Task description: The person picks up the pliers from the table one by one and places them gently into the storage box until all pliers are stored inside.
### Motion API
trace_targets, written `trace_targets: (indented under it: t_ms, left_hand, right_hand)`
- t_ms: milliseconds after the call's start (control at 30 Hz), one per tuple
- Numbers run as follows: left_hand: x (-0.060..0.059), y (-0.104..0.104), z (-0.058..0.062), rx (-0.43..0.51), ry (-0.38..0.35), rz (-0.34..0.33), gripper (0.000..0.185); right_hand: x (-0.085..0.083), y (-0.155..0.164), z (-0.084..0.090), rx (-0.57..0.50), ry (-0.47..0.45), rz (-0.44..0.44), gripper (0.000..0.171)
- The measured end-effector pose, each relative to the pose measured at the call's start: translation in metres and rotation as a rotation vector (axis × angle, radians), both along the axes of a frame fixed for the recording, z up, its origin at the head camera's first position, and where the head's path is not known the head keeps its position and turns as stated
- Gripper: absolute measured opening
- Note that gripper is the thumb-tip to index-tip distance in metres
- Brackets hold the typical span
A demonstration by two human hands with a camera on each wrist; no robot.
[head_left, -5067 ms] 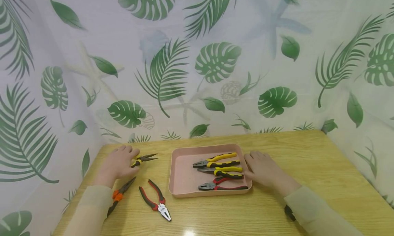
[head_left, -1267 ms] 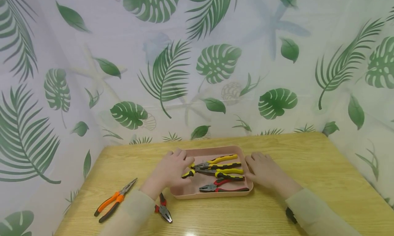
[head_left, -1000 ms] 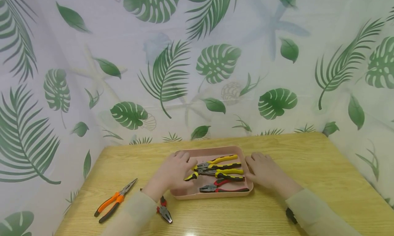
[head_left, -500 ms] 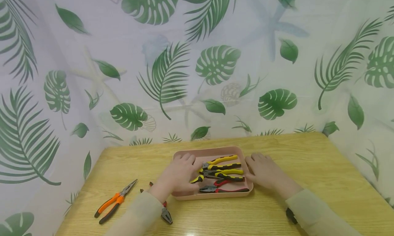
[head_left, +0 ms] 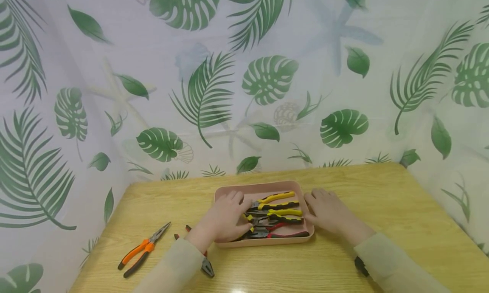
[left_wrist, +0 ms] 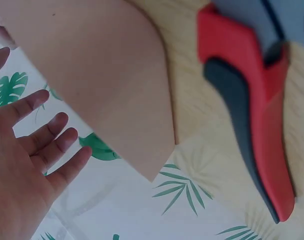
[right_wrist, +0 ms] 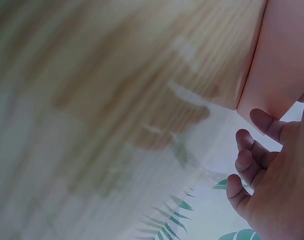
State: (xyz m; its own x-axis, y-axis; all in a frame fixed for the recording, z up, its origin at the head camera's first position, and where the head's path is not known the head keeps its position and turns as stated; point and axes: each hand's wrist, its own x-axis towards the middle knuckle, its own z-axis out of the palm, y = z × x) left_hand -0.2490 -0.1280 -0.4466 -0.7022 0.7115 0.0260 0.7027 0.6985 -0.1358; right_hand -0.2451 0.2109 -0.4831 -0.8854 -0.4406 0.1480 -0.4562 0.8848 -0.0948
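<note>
The pink tray (head_left: 263,186) holds several pliers, some with yellow and black handles (head_left: 279,206), one with red and black handles (head_left: 286,235). Over the tray's left part is my left hand (head_left: 227,214). Between its thumb and forefinger lie the yellow and black handles of needle-nose pliers (head_left: 250,218), partly hidden by the hand. In the left wrist view its fingers (left_wrist: 56,172) look spread and loose, with nothing seen in them. My right hand (head_left: 328,210) rests at the tray's right edge; the right wrist view has its fingers (right_wrist: 262,165) loosely bent beside the tray wall.
Needle-nose pliers with orange handles (head_left: 143,250) lie on the wooden table (head_left: 175,199) at the left. Red-handled combination pliers (head_left: 207,266) lie in front of the tray, partly under the left forearm. A leaf-print cloth (head_left: 229,93) closes off the back and sides.
My left hand has carried the yellow and black needle-nose pliers from the table's left into the tray. In the last half second the pliers came lower and nearer the red ones. The right hand has stayed.
</note>
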Motion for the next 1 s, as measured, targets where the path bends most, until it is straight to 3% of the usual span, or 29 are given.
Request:
trace_targets:
  t_ms: [133, 367, 1000]
  left_hand:
    - [-0.0022, -0.0001, 0.0010, 0.035, 0.024, -0.010, 0.044]
    - [-0.0013, -0.0016, 0.0022, 0.012, 0.046, -0.025, 0.045]
    - [0.0019, -0.0092, 0.0023, 0.019, 0.043, -0.019, 0.043]
  right_hand:
    - [-0.0001, 0.0001, 0.0006, 0.003, -0.010, -0.006, 0.022]
    - [-0.0004, -0.0001, 0.0009, 0.001, -0.010, -0.007, 0.020]
    - [-0.0006, 0.0018, -0.0006, 0.001, -0.021, 0.003, 0.020]
